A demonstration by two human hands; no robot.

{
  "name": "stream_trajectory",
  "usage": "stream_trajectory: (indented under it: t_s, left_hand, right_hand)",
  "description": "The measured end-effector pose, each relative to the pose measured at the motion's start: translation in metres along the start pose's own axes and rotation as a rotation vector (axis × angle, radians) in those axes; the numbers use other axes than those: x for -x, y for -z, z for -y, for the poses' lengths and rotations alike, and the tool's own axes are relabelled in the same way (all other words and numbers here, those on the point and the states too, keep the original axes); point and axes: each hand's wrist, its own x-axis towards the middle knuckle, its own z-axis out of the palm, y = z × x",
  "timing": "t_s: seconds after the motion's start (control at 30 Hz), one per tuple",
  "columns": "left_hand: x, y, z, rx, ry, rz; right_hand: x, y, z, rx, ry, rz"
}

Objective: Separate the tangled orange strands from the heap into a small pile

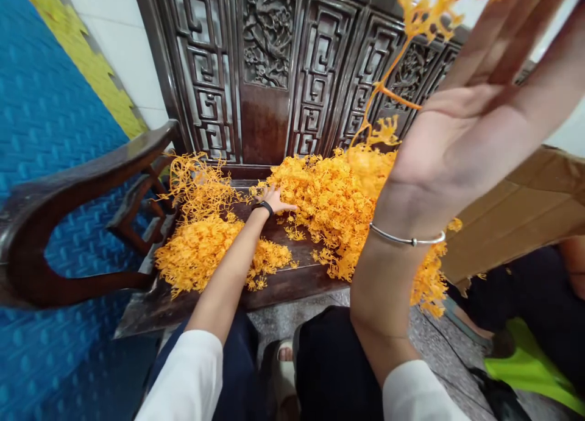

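Note:
Heaps of small orange plastic branch pieces cover the seat of a dark carved wooden bench. My left hand reaches far forward and rests on the pile's near left edge, fingers spread among the pieces. My right hand is raised close to the camera, palm showing, fingers straight. A long orange branched strand hangs behind it from the top of the view; the fingertips are out of view, so its hold on the strand is unclear. A second heap lies at the seat's left.
The bench's carved back panel and curved left armrest bound the seat. Blue padded matting covers the left wall and floor. A cardboard sheet leans at the right. Another person's dark clothing and a green item sit lower right.

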Motion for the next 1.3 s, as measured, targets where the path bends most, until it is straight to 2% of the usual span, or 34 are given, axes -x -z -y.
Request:
stream_trajectory:
  t_s: [0.07,0.1,0.13,0.2,0.27,0.4,0.53,0.6,0.67,0.8,0.87,0.9,0.93,0.97,1.0,1.03,1.1,1.17,1.3]
  left_hand:
    - [0.001,0.006,-0.007,0.027,-0.019,-0.001]
    - [0.002,0.010,-0.010,0.040,-0.024,-0.001]
    - [0.002,0.013,-0.013,0.052,-0.025,-0.006]
    - [0.003,0.021,-0.020,0.073,-0.024,-0.031]
    - [0.006,0.031,-0.026,0.110,-0.023,-0.071]
    - [0.022,0.060,-0.036,0.265,-0.040,-0.139]
    - [0.052,0.098,-0.031,0.438,-0.045,-0.160]
    - [0.070,0.118,-0.021,0.498,-0.020,-0.174]
    - [0.091,0.138,-0.009,0.545,0.021,-0.200]
    - [0.149,0.165,0.015,0.596,0.115,-0.262]
    - [0.187,0.167,0.021,0.626,0.158,-0.223]
    - [0.207,0.164,0.023,0.665,0.170,-0.143]
    - [0.226,0.158,0.024,0.810,0.158,0.079]
    - [0.243,0.151,0.024,0.963,0.142,0.245]
    - [0.258,0.143,0.023,1.102,0.140,0.342]
    - [0.271,0.134,0.022,1.219,0.157,0.387]
    - [0.287,0.120,0.017,1.411,0.173,0.323]
    - [0.296,0.112,0.014,1.527,0.156,0.181]
    - [0.302,0.120,0.020,1.554,0.120,-0.103]
  right_hand:
    - [0.007,-0.015,-0.008,0.033,0.421,0.041]
    - [0.009,-0.020,-0.011,0.065,0.578,0.070]
    - [0.011,-0.022,-0.012,0.102,0.652,0.096]
    - [0.011,-0.021,-0.012,0.137,0.665,0.127]
    - [0.006,-0.015,-0.012,0.085,0.609,0.120]
    - [-0.007,-0.008,-0.022,-0.033,0.406,0.021]
    - [-0.016,-0.006,-0.039,-0.024,0.196,-0.003]
    - [-0.021,-0.001,-0.047,0.033,0.113,0.038]
    - [-0.028,0.005,-0.057,0.087,0.065,0.135]
    - [-0.038,0.009,-0.081,0.176,0.077,0.315]
    - [-0.035,0.003,-0.095,0.192,0.062,0.333]
    - [-0.031,-0.001,-0.101,0.181,0.042,0.331]
    - [-0.025,-0.005,-0.108,0.157,0.015,0.325]
    - [-0.017,-0.010,-0.115,0.123,-0.020,0.321]
    - [-0.009,-0.014,-0.121,0.085,-0.063,0.323]
    - [0.001,-0.017,-0.127,0.043,-0.113,0.333]
    - [0.021,-0.023,-0.138,-0.030,-0.234,0.380]
    - [0.041,-0.024,-0.146,-0.076,-0.373,0.457]
    - [0.075,-0.016,-0.154,-0.073,-0.634,0.647]
